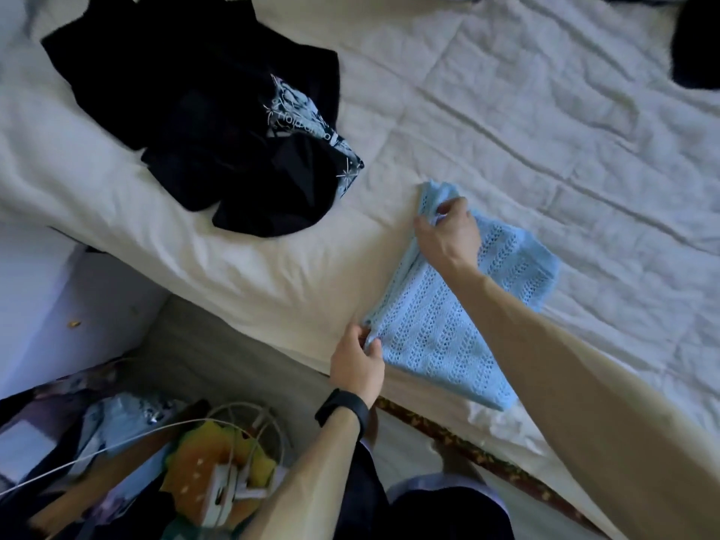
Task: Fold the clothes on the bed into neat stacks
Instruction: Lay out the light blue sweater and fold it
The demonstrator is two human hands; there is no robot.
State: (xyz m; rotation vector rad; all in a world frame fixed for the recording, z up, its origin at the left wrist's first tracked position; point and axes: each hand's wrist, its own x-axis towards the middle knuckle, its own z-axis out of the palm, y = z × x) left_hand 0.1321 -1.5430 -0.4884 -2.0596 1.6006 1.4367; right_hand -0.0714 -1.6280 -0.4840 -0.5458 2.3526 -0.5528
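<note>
A light blue knitted garment (432,325) lies partly folded near the front edge of the white bed (545,130). My left hand (356,364) pinches its near left corner at the mattress edge. My right hand (448,235) grips its far corner, where the fabric bunches up. A heap of black clothes (187,107), one piece with a pale blue print, sits unfolded at the bed's left side.
Another dark garment (697,44) shows at the top right edge of the bed. On the floor at lower left stand a wire basket and cluttered items (218,469). A white cabinet (46,305) is beside the bed.
</note>
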